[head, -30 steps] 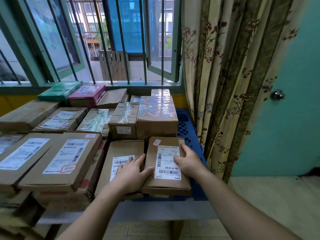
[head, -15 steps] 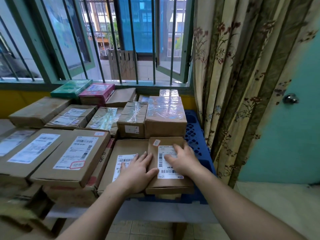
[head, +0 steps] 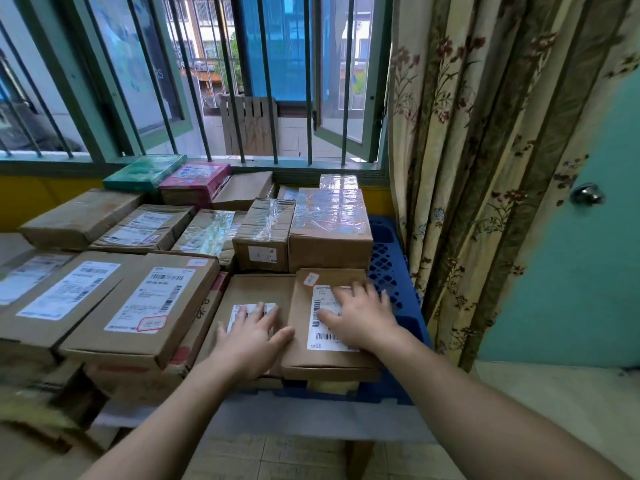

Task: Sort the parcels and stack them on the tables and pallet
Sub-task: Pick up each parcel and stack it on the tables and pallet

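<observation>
A small brown parcel [head: 304, 355] with a white label lies at the front right of the blue pallet [head: 388, 268]. My right hand [head: 360, 317] rests flat on its label, fingers spread. Beside it lies a flatter brown parcel [head: 256, 289] with its own label. My left hand [head: 251, 334] lies flat on that one, its thumb against the small parcel's left edge. Behind them stand a tape-wrapped box [head: 329, 230] and a smaller taped box [head: 265, 237].
Many labelled brown parcels [head: 149, 306] cover the surface to the left, up to a barred window [head: 242, 81]. A green box [head: 145, 173] and a pink box [head: 194, 181] sit at the sill. A flowered curtain [head: 485, 150] hangs right, then a teal door [head: 588, 271].
My right hand slid from the small parcel's right edge onto its label. My left hand flattened onto the neighbouring parcel. The view came closer.
</observation>
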